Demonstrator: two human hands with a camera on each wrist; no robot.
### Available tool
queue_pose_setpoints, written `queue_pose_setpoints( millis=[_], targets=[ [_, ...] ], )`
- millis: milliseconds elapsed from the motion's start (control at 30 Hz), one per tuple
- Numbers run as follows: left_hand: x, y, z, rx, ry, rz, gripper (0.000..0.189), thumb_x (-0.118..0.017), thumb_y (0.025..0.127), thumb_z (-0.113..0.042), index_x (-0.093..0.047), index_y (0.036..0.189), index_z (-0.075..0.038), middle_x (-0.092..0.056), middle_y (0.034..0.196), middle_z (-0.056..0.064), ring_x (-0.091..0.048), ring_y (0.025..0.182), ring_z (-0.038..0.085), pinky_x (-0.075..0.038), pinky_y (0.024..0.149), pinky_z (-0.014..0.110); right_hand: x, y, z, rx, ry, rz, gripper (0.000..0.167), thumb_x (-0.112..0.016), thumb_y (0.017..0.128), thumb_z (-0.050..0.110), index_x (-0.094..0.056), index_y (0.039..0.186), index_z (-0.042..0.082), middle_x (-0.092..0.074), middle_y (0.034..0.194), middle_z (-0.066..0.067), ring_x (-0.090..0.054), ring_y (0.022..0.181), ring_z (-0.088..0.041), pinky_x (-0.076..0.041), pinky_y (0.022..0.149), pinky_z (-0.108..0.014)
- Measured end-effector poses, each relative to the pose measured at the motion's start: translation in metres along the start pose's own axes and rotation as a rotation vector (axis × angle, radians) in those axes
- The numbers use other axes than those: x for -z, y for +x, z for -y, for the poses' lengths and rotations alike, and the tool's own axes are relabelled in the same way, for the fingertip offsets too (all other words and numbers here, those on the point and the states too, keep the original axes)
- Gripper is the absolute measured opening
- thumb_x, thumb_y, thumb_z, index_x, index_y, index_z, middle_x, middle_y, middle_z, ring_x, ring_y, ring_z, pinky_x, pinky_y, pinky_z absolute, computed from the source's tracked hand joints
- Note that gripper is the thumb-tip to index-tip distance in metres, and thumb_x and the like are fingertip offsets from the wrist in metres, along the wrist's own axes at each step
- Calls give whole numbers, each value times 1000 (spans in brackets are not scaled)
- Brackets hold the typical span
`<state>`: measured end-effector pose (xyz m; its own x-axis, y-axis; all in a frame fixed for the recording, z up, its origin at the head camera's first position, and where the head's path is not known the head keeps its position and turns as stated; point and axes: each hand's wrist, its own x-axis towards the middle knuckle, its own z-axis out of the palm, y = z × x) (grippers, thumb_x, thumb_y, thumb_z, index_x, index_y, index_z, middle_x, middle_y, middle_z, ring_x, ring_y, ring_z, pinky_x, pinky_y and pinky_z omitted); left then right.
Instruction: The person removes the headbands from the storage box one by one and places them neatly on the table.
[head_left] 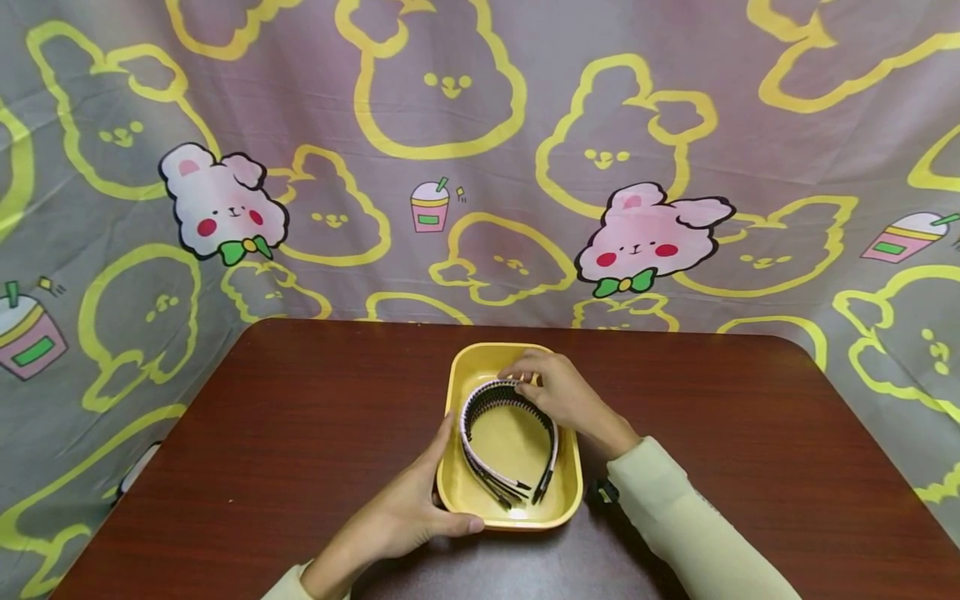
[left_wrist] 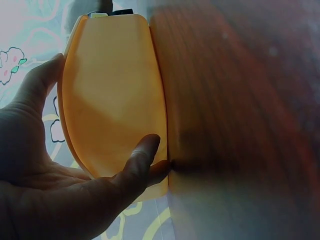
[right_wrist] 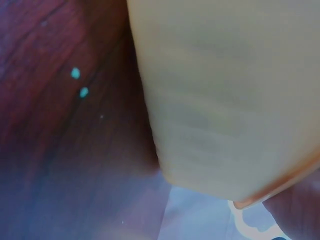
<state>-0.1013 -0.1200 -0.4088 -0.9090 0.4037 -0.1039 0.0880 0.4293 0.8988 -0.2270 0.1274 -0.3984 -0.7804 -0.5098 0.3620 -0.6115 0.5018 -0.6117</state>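
A yellow plastic basin [head_left: 510, 454] with rounded corners rests on the table. Inside it lie several headbands [head_left: 495, 392], nested together, white-and-pink and black, their dark tips [head_left: 538, 492] toward the near end. My left hand [head_left: 408, 508] grips the basin's near left corner, thumb along the near rim and fingers against the left side. The left wrist view shows those fingertips [left_wrist: 148, 145] pressed to the outer wall. My right hand [head_left: 558, 387] reaches over the far right rim and pinches the headbands at the top of their arc. Only the basin's outer side [right_wrist: 220, 100] fills the right wrist view.
The dark reddish-brown wooden table [head_left: 315, 392] spreads to both sides of the basin. Behind it hangs a grey curtain [head_left: 480, 275] with yellow rabbit outlines. Next to the right sleeve [head_left: 660, 492] is a small black device [head_left: 602, 492].
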Motion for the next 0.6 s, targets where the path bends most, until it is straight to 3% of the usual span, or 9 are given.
queue_pose_setpoints(
  millis=[400,600],
  targets=[
    [-1,0,2,8,7,-10,136,-97,73,-26,-2,170,-19,-21,173,20,-34,152,31,-25,125,43,13,3,-1,-54,7,-28,31,-67,90,-11,-82,108,8,-70,93,-4,-59,83,-14,-49,74,-29],
    [-1,0,1,14,10,-8,136,-97,73,-27,-2,170,-18,-20,173,20,-31,154,33,-23,125,52,22,6,-2,-89,-15,-58,29,-68,91,-11,-83,107,9,-69,90,-4,-58,83,-15,-48,74,-31]
  ],
)
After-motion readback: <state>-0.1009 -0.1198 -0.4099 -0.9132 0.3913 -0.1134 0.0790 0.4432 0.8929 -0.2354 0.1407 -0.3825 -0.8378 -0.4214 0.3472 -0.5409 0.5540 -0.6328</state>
